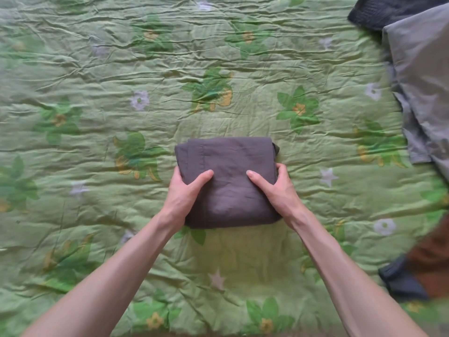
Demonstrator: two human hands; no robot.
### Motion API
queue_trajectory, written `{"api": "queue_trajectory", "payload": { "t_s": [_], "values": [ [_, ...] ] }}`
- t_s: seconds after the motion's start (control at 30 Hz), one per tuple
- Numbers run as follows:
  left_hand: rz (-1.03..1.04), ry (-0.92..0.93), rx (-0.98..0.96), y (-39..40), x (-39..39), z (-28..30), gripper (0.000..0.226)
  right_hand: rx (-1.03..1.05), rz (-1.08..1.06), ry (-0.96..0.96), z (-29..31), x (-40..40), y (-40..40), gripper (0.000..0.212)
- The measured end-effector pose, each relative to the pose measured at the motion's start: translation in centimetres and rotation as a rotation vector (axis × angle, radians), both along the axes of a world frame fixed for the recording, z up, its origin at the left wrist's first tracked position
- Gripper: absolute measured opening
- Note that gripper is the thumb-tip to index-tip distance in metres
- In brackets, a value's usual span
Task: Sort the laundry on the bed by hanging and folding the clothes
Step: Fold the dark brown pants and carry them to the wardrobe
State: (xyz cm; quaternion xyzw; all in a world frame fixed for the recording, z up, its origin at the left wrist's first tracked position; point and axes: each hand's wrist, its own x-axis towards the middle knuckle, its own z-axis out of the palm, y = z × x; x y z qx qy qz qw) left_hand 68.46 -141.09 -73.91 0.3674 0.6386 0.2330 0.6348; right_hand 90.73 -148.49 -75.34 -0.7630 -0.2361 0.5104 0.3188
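A dark purple-grey garment (228, 161), folded into a compact rectangle, lies in the middle of the green flowered bedspread (97, 81). My left hand (184, 193) grips its left near edge, thumb on top and fingers tucked under. My right hand (279, 188) holds the right near edge the same way. Both forearms reach in from the bottom of the view.
A grey garment (422, 76) lies spread at the right edge, with a black knitted piece (384, 10) behind it at the top right. A brown item (430, 259) and a dark blue item (401, 280) sit at the lower right.
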Motion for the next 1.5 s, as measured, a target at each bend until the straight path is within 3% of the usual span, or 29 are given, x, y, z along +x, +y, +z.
{"api": "queue_trajectory", "payload": {
  "t_s": [0.17, 0.27, 0.47, 0.77, 0.9, 1.07, 1.27, 1.5],
  "values": [
    [0.019, -0.098, 0.035, -0.5, -0.1, 3.3, 0.070, 0.143, -0.073, 0.035, 3.2, -0.3, -0.5, 0.083],
    [-0.013, -0.081, 0.088, -0.8, -0.4, 7.4, 0.058, 0.200, -0.101, 0.051, 7.7, -0.5, -1.2, 0.067],
    [-0.008, -0.116, 0.122, -2.6, -1.1, 19.4, 0.061, 0.286, -0.126, 0.117, 20.4, -0.3, -3.0, 0.057],
    [0.075, -0.379, 0.043, -6.4, -2.1, 38.1, 0.058, 0.417, -0.144, 0.025, 40.8, -1.4, -5.3, 0.049],
    [0.000, -0.489, 0.018, -7.5, -3.3, 42.5, 0.053, 0.479, -0.142, 0.015, 46.3, -1.7, -8.1, 0.047],
    [-0.154, -0.540, -0.053, -9.3, -1.0, 45.2, 0.044, 0.504, -0.242, -0.131, 50.9, -0.6, -12.5, 0.054],
    [-0.447, -0.584, -0.030, -10.7, 2.7, 47.2, 0.049, 0.473, -0.537, -0.252, 53.9, -0.8, -19.8, 0.053],
    [-0.818, -0.498, 0.086, -13.6, 7.4, 49.2, 0.043, 0.437, -0.892, -0.227, 54.8, -3.7, -27.8, 0.059]
  ]
}}
